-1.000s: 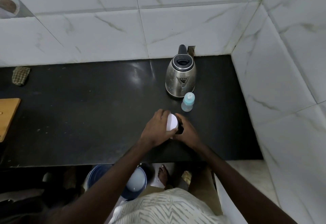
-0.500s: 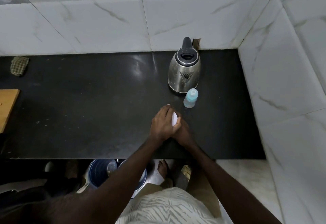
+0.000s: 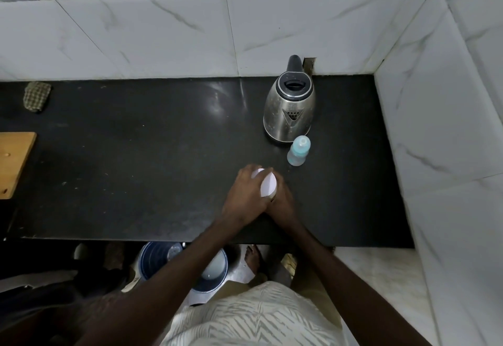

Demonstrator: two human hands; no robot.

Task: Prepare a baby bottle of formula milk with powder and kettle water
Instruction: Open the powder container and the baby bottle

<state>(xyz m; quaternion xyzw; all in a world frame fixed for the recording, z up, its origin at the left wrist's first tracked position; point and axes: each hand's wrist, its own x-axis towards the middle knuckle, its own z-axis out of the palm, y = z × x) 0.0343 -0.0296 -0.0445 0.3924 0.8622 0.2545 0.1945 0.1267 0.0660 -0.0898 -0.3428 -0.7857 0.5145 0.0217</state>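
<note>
The steel kettle [image 3: 290, 108] stands lid-closed, the capped blue baby bottle [image 3: 298, 151] just beside it at 5 o'clock. I grip the white-lidded container [image 3: 268, 185] at the bottle's 7 o'clock.

The surface [image 3: 136, 155] is polished black stone, glossy with faint specks. My kettle [image 3: 290, 117] has a shiny steel body, slightly spotted, and a black plastic lid. The baby bottle [image 3: 298, 152] is translucent plastic. The white container [image 3: 268, 185] my left hand [image 3: 245, 196] grips looks like smooth matt plastic. The board [image 3: 13, 160] is bare wood, the cloth [image 3: 36, 96] coarse checked weave, and the wall tiles [image 3: 163, 32] are glossy and marbled.
</note>
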